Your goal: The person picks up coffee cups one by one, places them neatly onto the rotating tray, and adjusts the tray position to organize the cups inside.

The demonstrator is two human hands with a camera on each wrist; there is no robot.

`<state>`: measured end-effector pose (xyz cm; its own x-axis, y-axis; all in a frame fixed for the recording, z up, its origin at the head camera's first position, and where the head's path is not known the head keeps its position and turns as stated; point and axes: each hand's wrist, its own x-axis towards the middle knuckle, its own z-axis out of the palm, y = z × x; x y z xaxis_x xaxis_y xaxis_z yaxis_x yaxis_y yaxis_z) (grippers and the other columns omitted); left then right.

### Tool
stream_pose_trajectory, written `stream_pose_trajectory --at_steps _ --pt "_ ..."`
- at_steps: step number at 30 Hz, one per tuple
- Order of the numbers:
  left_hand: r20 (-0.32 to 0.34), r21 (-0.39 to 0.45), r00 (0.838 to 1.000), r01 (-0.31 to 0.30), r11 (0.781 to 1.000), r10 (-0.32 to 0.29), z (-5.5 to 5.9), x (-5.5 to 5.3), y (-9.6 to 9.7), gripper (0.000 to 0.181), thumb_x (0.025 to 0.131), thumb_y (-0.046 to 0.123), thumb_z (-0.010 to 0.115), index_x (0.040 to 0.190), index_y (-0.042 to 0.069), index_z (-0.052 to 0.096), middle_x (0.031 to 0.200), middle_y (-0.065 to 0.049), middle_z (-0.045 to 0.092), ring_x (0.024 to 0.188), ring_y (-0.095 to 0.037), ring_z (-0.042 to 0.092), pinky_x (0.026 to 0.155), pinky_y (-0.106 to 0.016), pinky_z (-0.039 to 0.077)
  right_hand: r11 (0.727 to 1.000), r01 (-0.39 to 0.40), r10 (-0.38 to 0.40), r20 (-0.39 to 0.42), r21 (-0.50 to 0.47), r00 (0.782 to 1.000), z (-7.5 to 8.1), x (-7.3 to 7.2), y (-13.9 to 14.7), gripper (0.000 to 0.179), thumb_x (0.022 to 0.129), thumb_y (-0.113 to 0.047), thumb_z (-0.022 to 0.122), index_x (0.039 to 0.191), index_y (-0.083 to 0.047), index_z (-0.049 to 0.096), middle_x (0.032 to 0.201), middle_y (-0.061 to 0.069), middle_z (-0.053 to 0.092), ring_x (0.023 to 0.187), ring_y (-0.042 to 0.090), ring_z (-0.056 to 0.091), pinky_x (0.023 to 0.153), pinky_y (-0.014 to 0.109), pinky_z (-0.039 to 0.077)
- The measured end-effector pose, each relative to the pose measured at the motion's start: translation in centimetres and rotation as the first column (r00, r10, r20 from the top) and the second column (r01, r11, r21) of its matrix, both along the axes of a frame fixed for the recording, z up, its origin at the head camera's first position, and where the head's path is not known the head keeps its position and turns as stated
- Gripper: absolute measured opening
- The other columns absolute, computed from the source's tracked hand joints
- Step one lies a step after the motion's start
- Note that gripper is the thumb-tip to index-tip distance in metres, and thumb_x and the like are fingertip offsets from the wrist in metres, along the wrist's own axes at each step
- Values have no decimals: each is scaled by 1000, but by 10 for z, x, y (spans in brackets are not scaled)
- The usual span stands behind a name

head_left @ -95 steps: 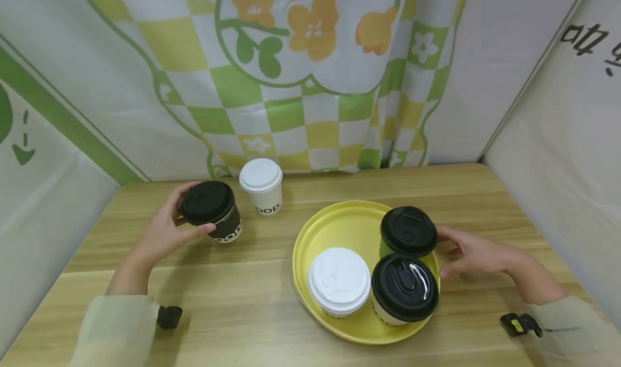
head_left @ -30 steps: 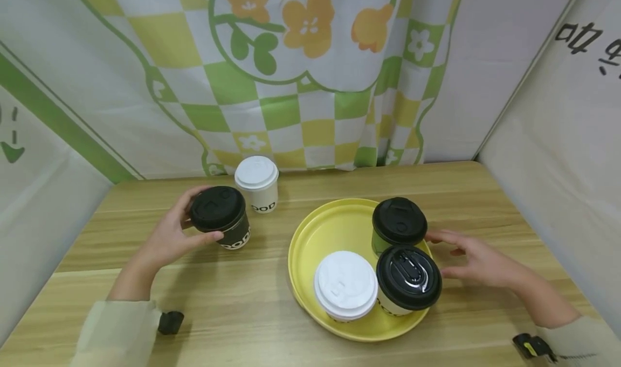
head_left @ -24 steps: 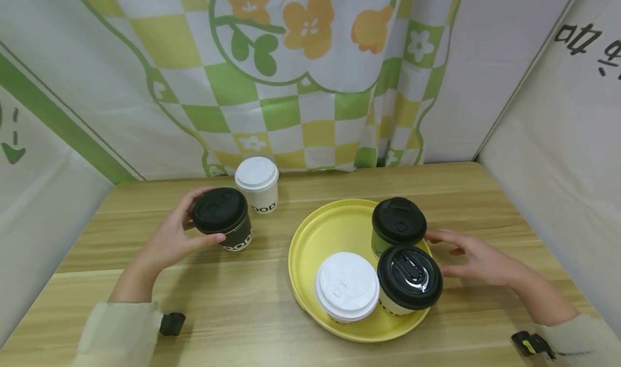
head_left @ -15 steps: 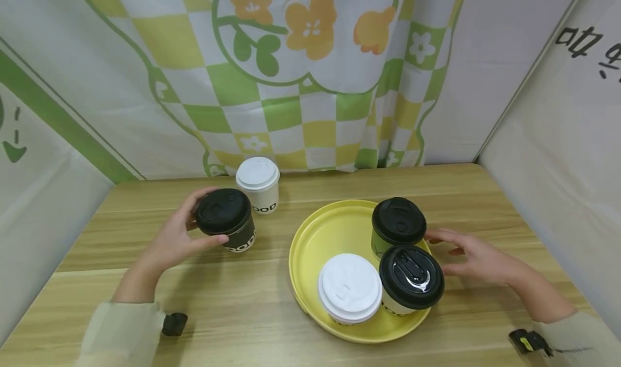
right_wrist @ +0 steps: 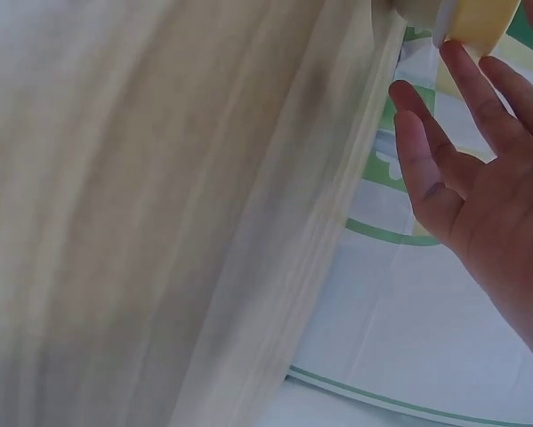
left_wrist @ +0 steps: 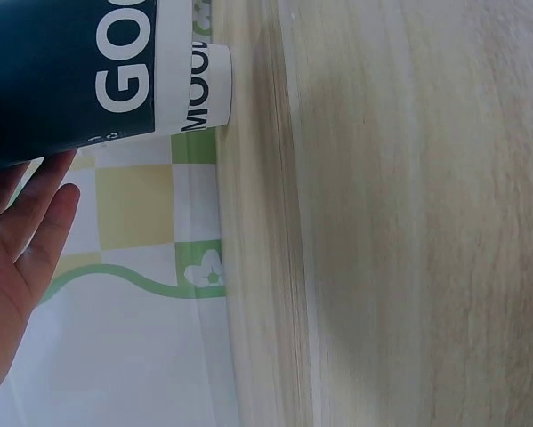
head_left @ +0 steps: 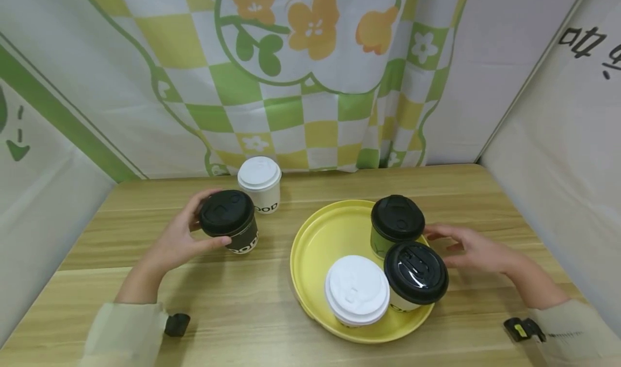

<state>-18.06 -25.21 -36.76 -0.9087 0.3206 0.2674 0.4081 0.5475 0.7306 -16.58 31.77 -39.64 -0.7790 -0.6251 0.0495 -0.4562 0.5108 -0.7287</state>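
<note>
My left hand [head_left: 180, 239] grips a black paper coffee cup [head_left: 241, 237] with a black lid, thumb on the near side and fingers behind. In the left wrist view, white letters show on the cup [left_wrist: 66, 84]. My right hand [head_left: 477, 251] is at the right rim of a round yellow tray [head_left: 310, 232], its fingers loosely bent. The right wrist view shows its fingertips right at the tray's edge [right_wrist: 480, 22]. On the tray stand a green cup [head_left: 381, 244] with a matte black lid, a cup with a glossy black lid [head_left: 416, 272] and a white-lidded cup [head_left: 357, 290].
A white lidded cup [head_left: 266, 197] stands behind the black cup, near the back edge of the wooden table [head_left: 233, 313]. A checked curtain [head_left: 286, 113] hangs along that edge, with pale walls on both sides.
The tray has turned counterclockwise with its three cups: the white-lidded one shifted right, the glossy-lidded one up and right, the green one left. My left hand and its black cup moved right.
</note>
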Motion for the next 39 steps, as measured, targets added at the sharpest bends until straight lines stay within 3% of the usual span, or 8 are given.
stream_pose_trajectory --at_steps 3,9,14,17,22,24,33,39 --pt "3 -1 1000 1 1000 -1 0 0 0 90 77 8 84 152 19 35 136 -10 56 111 8 54 90 -18 47 1000 -3 3 25 8 1000 1 -4 1 62 89 -12 73 145 -2 47 135 -32 46 122 -8 48 88 56 53" --pt "13 -7 1000 2 1000 -2 -1 2 0 90 78 9 84 152 19 34 137 -11 56 111 9 54 91 -18 47 998 -65 66 73 -17 995 2 -12 0 62 91 -8 69 146 3 43 139 20 54 122 -4 51 93 32 55" --pt "13 -7 1000 6 1000 -6 -2 2 1 90 78 9 84 152 18 34 137 -9 55 111 8 54 91 -21 49 994 -98 105 149 -53 983 0 -19 2 62 93 -6 66 148 5 38 138 33 49 123 -7 50 96 24 51" --pt "12 -7 1000 7 1000 -7 -3 2 1 90 78 9 84 152 20 34 137 -8 56 111 7 55 91 -22 49 993 -100 109 172 -61 979 -1 -24 3 62 94 -7 65 148 5 37 140 26 51 123 -9 49 97 22 49" --pt "13 -7 1000 12 1000 -12 -3 2 1 90 78 9 84 152 22 34 137 -8 55 111 7 55 91 -21 49 990 -116 130 194 -83 972 -4 -31 5 61 95 -6 64 148 9 36 138 -20 51 123 -10 49 99 18 46" --pt "12 -6 1000 13 1000 -13 -3 2 2 90 78 9 84 152 22 34 137 -8 55 112 7 55 91 -20 49 988 -120 137 205 -94 969 -4 -34 5 61 96 -6 62 147 11 35 135 -30 49 123 -10 49 100 16 44" --pt "26 -8 1000 18 1000 -18 -1 3 4 90 79 11 84 152 24 34 138 -7 54 114 6 53 93 -19 47 988 -103 127 243 -112 962 -4 -39 3 58 98 -6 59 145 15 34 135 -31 48 123 -10 50 99 14 42" --pt "26 -12 1000 13 1000 -13 -1 4 4 90 79 11 84 152 22 34 138 -8 54 113 7 53 93 -18 46 985 -83 110 181 -149 977 -1 -31 10 57 96 -4 61 146 10 37 135 -18 57 119 -2 58 96 17 48"
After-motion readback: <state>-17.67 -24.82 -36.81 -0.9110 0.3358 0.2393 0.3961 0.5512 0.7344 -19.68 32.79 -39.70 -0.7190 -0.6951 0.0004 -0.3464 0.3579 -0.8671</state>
